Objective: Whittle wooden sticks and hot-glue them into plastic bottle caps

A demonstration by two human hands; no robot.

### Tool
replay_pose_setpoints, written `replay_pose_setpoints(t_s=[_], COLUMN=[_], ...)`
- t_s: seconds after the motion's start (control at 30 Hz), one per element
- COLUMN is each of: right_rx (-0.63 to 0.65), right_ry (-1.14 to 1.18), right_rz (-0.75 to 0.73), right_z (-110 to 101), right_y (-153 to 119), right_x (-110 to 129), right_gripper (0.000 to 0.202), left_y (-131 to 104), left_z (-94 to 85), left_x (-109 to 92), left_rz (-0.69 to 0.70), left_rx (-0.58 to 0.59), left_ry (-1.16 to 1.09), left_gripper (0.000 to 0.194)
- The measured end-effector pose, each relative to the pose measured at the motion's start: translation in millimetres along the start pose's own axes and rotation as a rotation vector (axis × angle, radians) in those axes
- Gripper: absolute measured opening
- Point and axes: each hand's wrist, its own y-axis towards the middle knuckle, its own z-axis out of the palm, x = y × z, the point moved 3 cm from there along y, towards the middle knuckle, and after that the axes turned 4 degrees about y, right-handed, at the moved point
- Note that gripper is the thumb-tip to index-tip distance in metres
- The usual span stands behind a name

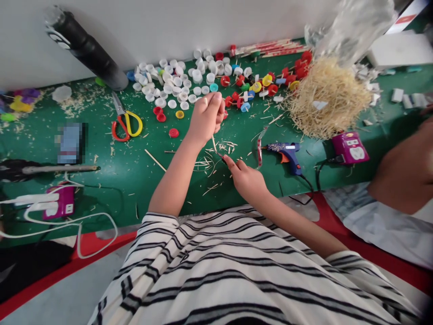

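My left hand [207, 113] is closed in a fist around a thin wooden stick [214, 144], whose lower end sticks out below the palm. My right hand [248, 179] pinches a small, dark, blade-like tool [220, 156] that meets the stick's lower end; most of it is hidden by my fingers. Beneath both hands, wood slivers [204, 165] lie scattered on the green table [162, 180]. A longer loose stick [154, 160] rests left of them. Beyond my left hand are many white bottle caps [176, 81] and coloured caps with sticks through them [257, 86].
Scissors [124, 122], a phone [71, 142] and a black bottle [91, 52] are on the left. To the right lie a blue glue gun [286, 151], a heap of wood shavings [328, 99] and a purple socket block [350, 148]. Another person's arm [404, 164] is at far right.
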Motion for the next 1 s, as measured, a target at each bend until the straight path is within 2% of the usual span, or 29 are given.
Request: replay_pose_setpoints(t_s=[0.3,0.43,0.63,0.8,0.9,1.0], right_rx=[0.040,0.041,0.090,0.092,0.057,-0.038], right_ry=[-0.003,0.017,0.013,0.026,0.047,0.042], right_rz=[-0.005,-0.011,-0.012,-0.002,0.011,0.020], right_z=[4.9,0.5,-15.6,-36.9,-51.9,-62.7], right_y=[-4.9,-6.0,-9.9,-14.0,-14.9,-11.4], right_x=[1.4,2.3,10.2,2.2,-5.5,-9.4], right_gripper=[0.070,0.067,0.075,0.071,0.065,0.064], left_y=[3.4,2.7,-2.3,-2.3,-3.0,-4.6], left_z=[-3.6,-0.6,3.3,1.5,2.2,3.1], left_x=[4.4,2.6,-4.7,-2.0,-2.6,-5.7], left_rz=[-0.003,-0.001,-0.023,-0.029,-0.019,-0.007], left_rx=[-0.009,0.001,0.006,-0.001,-0.001,0.007], left_ry=[0.005,-0.009,-0.014,-0.015,-0.020,-0.019], left_gripper=[0.062,0.058,0.050,0.055,0.058,0.058])
